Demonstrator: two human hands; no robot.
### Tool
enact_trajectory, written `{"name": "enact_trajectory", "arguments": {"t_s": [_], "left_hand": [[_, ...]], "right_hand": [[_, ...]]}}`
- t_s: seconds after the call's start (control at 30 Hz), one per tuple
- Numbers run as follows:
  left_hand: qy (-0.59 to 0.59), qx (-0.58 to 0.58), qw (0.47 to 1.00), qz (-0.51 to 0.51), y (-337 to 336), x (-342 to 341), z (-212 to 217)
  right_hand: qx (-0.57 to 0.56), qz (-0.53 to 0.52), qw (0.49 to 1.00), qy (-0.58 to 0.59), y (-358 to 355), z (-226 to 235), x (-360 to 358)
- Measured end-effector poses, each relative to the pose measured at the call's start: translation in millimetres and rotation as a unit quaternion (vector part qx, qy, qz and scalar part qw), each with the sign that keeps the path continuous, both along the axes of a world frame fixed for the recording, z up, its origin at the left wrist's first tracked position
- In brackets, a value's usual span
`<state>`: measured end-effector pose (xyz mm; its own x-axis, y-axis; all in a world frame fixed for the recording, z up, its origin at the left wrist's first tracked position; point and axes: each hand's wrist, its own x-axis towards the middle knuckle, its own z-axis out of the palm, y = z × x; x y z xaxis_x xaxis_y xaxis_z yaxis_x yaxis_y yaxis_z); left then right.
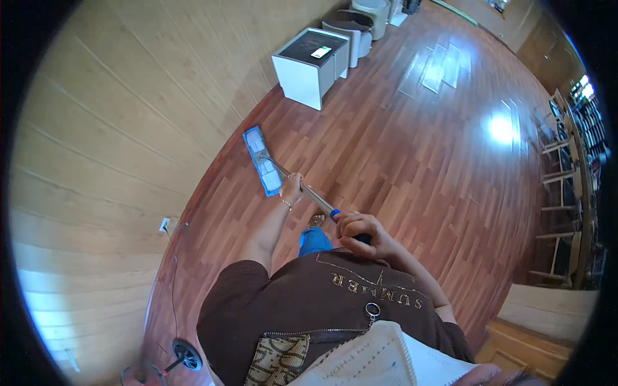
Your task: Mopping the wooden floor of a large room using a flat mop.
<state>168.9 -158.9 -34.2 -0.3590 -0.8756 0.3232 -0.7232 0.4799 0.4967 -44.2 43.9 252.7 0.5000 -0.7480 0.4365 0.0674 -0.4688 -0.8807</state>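
Observation:
A flat mop with a blue-edged, pale head (263, 161) lies on the wooden floor near the left wall. Its metal pole (318, 199) slants back toward my body and ends in a dark grip with a blue collar. Partway down the pole, my left hand (292, 188) is wrapped round the metal, with a bracelet at the wrist. My right hand (360, 233) is closed round the upper end by the grip, close to my chest. Part of the grip is hidden under the fingers.
A white cabinet with a dark top (311, 48) stands along the left wall, chairs (353, 29) behind it. A wall socket (165, 224) has a cord running down to a black wheel-like object (187, 354). Tables and chairs (566, 193) line the right side.

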Motion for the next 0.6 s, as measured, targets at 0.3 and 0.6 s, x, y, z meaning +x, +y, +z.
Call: {"name": "enact_trajectory", "arguments": {"t_s": [0.3,0.6], "left_hand": [[-0.035,0.125,0.978,-0.164,6,-74,113],[-0.249,0.095,0.871,-0.413,64,-172,148]], "right_hand": [[-0.029,-0.126,0.989,0.077,29,98,-27],[-0.273,-0.029,0.96,0.062,60,148,-35]]}}
